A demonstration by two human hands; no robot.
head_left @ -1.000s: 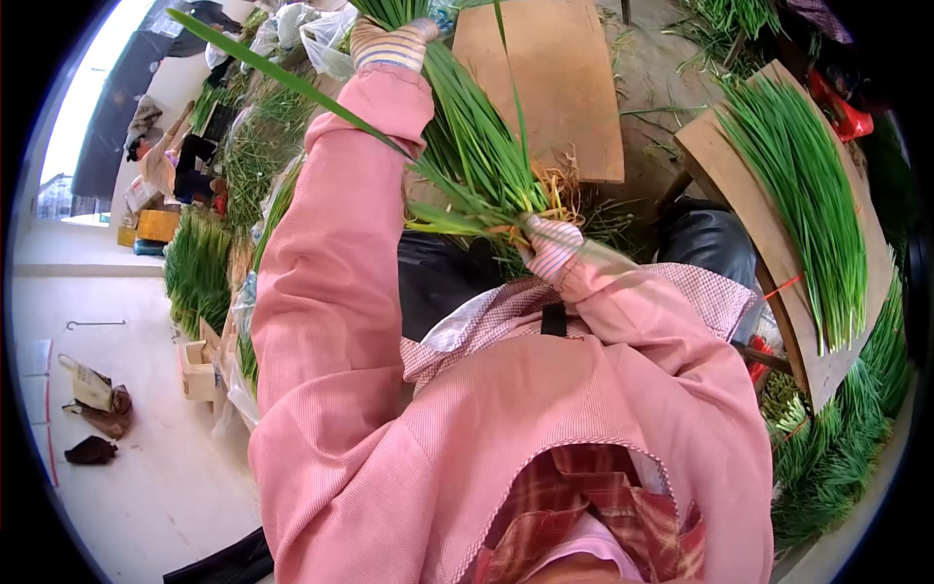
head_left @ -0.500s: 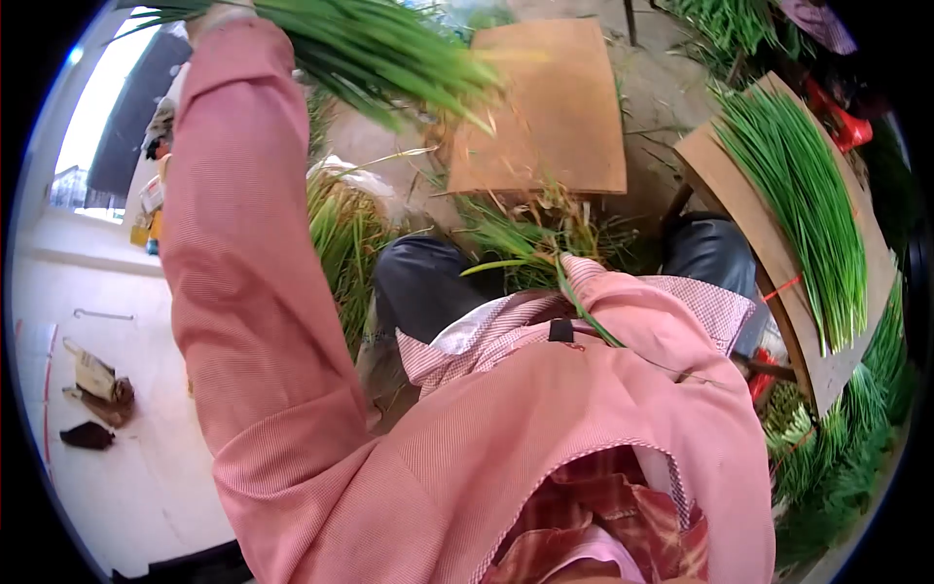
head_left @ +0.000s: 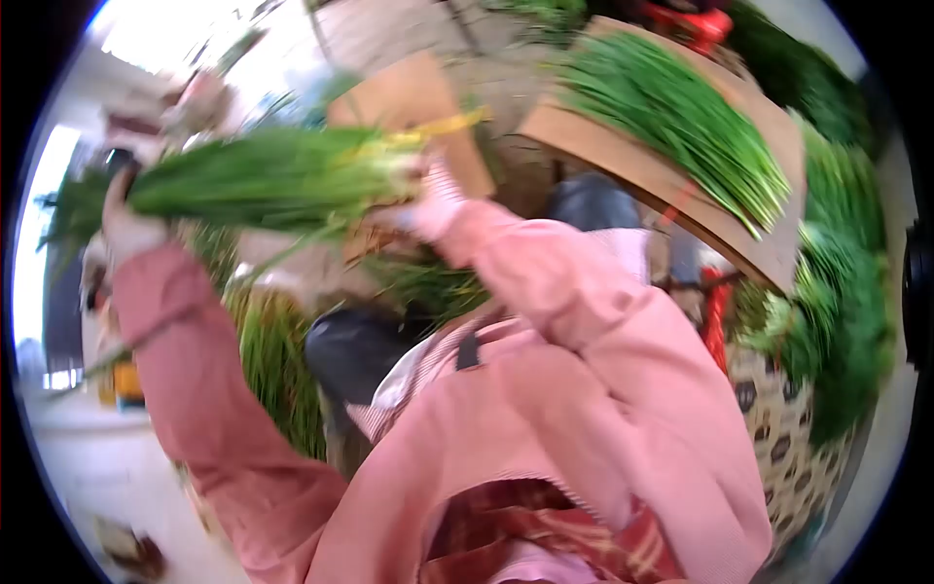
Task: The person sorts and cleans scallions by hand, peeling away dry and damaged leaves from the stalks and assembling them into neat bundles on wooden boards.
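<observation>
A thick bunch of chives (head_left: 253,180) stretches sideways in front of me, blurred by motion, its pale stem ends to the right. My left hand (head_left: 131,214) is wrapped around the leafy part near the left side. At the stem end, my right hand (head_left: 413,204) grips the bunch; its fingers are partly hidden and smeared. Something yellow, like a strip or leaf (head_left: 452,124), sticks out beside the stems. Beneath the bunch is a brown board (head_left: 418,92), partly covered by it.
To the right, a second brown board (head_left: 584,131) bears another pile of chives (head_left: 681,127). More greens (head_left: 842,263) are heaped beyond it. Yellowish-green stalks (head_left: 272,360) stand by my left knee. A red bag (head_left: 715,316) hangs below the right board.
My view has turned left. The right hand has risen from my lap to the stem end of the chives, and the bunch now lies level between both hands.
</observation>
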